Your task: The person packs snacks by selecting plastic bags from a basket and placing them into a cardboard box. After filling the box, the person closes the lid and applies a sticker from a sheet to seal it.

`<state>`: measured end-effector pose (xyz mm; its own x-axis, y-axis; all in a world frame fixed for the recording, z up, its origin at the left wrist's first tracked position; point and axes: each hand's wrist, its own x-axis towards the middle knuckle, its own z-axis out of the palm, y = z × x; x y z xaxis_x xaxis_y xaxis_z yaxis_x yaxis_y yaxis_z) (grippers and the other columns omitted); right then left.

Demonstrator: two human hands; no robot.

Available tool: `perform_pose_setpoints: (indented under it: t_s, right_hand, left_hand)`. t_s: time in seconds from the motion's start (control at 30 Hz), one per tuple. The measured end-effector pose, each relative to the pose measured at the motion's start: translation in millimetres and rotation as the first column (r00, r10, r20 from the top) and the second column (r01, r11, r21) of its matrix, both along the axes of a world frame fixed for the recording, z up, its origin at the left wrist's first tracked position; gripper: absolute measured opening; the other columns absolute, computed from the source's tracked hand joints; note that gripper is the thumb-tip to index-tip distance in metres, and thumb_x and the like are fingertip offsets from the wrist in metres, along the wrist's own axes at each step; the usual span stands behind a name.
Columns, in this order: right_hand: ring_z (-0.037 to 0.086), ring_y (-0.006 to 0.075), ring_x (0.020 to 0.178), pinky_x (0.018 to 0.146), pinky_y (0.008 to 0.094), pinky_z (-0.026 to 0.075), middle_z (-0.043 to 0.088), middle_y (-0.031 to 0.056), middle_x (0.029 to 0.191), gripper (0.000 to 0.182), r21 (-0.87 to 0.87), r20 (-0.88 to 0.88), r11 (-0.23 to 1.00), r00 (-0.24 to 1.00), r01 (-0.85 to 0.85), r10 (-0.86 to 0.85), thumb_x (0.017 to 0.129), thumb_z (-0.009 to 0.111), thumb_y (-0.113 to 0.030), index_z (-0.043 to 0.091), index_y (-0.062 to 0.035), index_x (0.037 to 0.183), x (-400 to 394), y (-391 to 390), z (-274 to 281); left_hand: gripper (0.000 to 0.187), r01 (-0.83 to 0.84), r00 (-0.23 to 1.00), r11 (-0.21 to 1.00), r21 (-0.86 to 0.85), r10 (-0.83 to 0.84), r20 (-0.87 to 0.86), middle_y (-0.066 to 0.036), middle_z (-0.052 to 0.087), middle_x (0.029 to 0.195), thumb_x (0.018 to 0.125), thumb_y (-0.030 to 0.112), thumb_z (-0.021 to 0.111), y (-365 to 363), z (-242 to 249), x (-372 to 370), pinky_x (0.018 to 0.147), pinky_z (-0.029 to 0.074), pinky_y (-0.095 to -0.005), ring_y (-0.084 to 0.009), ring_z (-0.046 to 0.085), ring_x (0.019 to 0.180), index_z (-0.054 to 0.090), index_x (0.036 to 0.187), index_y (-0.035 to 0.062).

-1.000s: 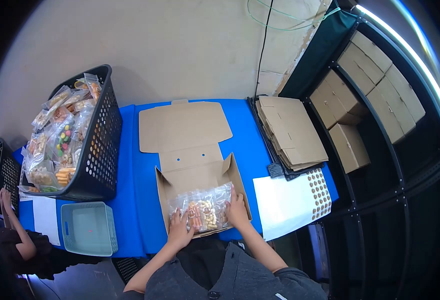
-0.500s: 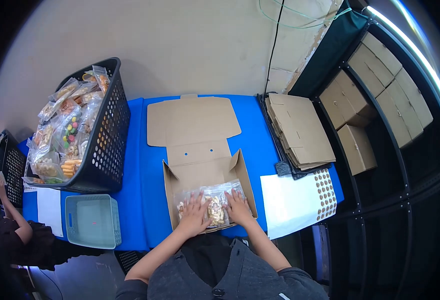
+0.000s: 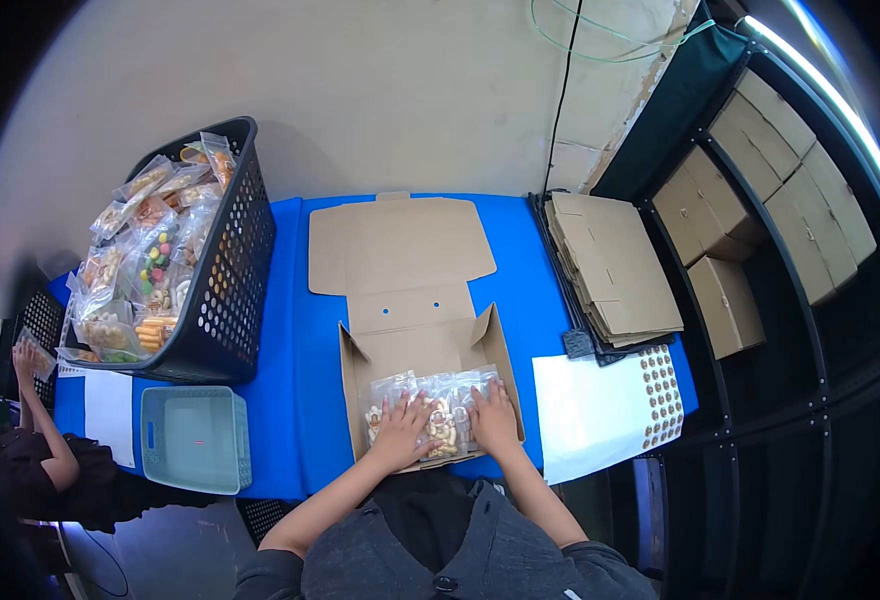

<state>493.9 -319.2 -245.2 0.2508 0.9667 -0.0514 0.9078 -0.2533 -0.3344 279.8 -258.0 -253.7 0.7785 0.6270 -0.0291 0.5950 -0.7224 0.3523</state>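
Hands lie flat, palms down, inside the open cardboard box at the near edge of the blue surface. The left hand has its fingers spread and presses on the clear snack packets that fill the box's bottom; the right hand rests just beside it on the same packets, fingers extended and close together. Neither hand grips anything; both simply press down. Both forearms reach forward from a dark grey shirt at the bottom of the view. The box's lid flap lies open and flat on the surface beyond the hands.

To the left stands a black perforated basket heaped with more snack packets, and in front of it a small pale blue basket beside a white sheet. To the right of the box lie a white sticker sheet with rows of round brown labels and a stack of flat cardboard blanks. Further right, a dark shelf holds closed boxes. At the far left another person's hand holds a packet near a second black basket.
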Motion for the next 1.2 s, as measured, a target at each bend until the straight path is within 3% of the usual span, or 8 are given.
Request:
perform_pose_setpoints:
  t_s: [0.3, 0.63, 0.83, 0.97, 1.03, 1.1, 1.13, 1.2]
  right_hand:
    - [0.025, 0.0420, 0.136, 0.110, 0.0517, 0.023, 0.035, 0.0245, 0.142, 0.049, 0.171, -0.130, 0.979, 0.982, -0.116, 0.139, 0.089, 0.058, -0.024, 0.046, -0.0067, 0.133, -27, 16, 27]
    - [0.032, 0.0392, 0.134, 0.109, 0.0553, 0.022, 0.043, 0.0204, 0.139, 0.048, 0.076, -0.168, 0.951, 0.936, -0.300, 0.309, 0.089, 0.057, -0.029, 0.050, -0.0061, 0.130, -38, 10, 25]
    - [0.035, 0.0420, 0.131, 0.108, 0.0485, 0.027, 0.045, 0.0242, 0.135, 0.035, 0.264, -0.118, 0.934, 0.953, -0.241, 0.279, 0.083, 0.060, -0.010, 0.059, -0.0025, 0.116, -6, 14, 20]
    - [0.036, 0.0416, 0.130, 0.108, 0.0470, 0.029, 0.050, 0.0233, 0.129, 0.027, 0.386, -0.177, 0.921, 0.977, -0.043, 0.120, 0.083, 0.057, -0.006, 0.061, -0.0011, 0.109, 18, 29, 32]
    - [0.037, 0.0418, 0.129, 0.107, 0.0470, 0.029, 0.052, 0.0231, 0.126, 0.026, 0.437, -0.204, 0.899, 0.975, 0.014, 0.084, 0.083, 0.056, -0.004, 0.061, -0.0004, 0.108, 24, 33, 36]
    - [0.037, 0.0397, 0.130, 0.107, 0.0450, 0.029, 0.054, 0.0222, 0.122, 0.024, 0.431, -0.262, 0.896, 0.965, 0.108, 0.010, 0.086, 0.054, -0.004, 0.060, -0.0018, 0.109, 29, 32, 37]
    - [0.040, 0.0386, 0.127, 0.106, 0.0445, 0.031, 0.055, 0.0215, 0.120, 0.023, 0.411, -0.265, 0.905, 0.964, 0.108, 0.006, 0.086, 0.054, -0.005, 0.061, -0.0018, 0.108, 31, 31, 38]
    - [0.043, 0.0392, 0.122, 0.104, 0.0452, 0.033, 0.056, 0.0202, 0.115, 0.022, 0.427, -0.274, 0.896, 0.962, 0.122, -0.001, 0.085, 0.054, -0.003, 0.061, -0.0012, 0.106, 33, 30, 33]
  left_hand:
    - [0.069, 0.017, 1.000, 0.995, -0.100, -0.014, 0.025, -0.018, 0.024, 0.150, 0.088, 0.045, 0.054, -2, 19, -4, 0.110, 0.012, -0.0604, -0.0377, 0.031, 0.135, 0.028, 0.145, 0.0159]
    - [0.050, -0.295, 0.904, 0.955, 0.041, 0.265, 0.334, -0.022, 0.025, 0.148, 0.085, 0.020, 0.059, 20, 91, -43, 0.110, 0.009, -0.0596, -0.0434, 0.015, 0.140, 0.049, 0.133, 0.0134]
    - [0.043, -0.687, 0.681, 0.596, 0.415, 0.329, 0.655, -0.018, 0.039, 0.141, 0.079, 0.009, 0.062, 76, 214, -134, 0.110, 0.021, -0.0541, -0.0414, 0.031, 0.134, 0.058, 0.122, 0.0145]
    - [0.035, -0.840, 0.538, 0.320, 0.437, 0.398, 0.743, -0.018, 0.049, 0.128, 0.082, 0.006, 0.059, 124, 280, -216, 0.102, 0.037, -0.0454, -0.0376, 0.042, 0.125, 0.059, 0.117, 0.0097]
    - [0.033, -0.872, 0.489, 0.256, 0.417, 0.460, 0.741, -0.016, 0.052, 0.126, 0.084, 0.007, 0.058, 151, 292, -260, 0.098, 0.041, -0.0416, -0.0342, 0.051, 0.117, 0.059, 0.117, 0.0105]
    - [0.038, -0.889, 0.456, 0.381, 0.253, 0.775, 0.437, -0.015, 0.055, 0.123, 0.082, 0.010, 0.061, 177, 285, -297, 0.091, 0.046, -0.0381, -0.0299, 0.059, 0.104, 0.059, 0.120, 0.0124]
    - [0.038, -0.894, 0.446, 0.367, 0.255, 0.774, 0.449, -0.015, 0.055, 0.123, 0.082, 0.010, 0.061, 190, 274, -309, 0.091, 0.046, -0.0381, -0.0299, 0.059, 0.104, 0.059, 0.120, 0.0124]
    - [0.044, -0.776, 0.601, 0.605, -0.181, 0.795, 0.081, -0.012, 0.060, 0.114, 0.078, 0.014, 0.067, 220, 256, -326, 0.084, 0.049, -0.0378, -0.0284, 0.063, 0.094, 0.059, 0.122, 0.0142]
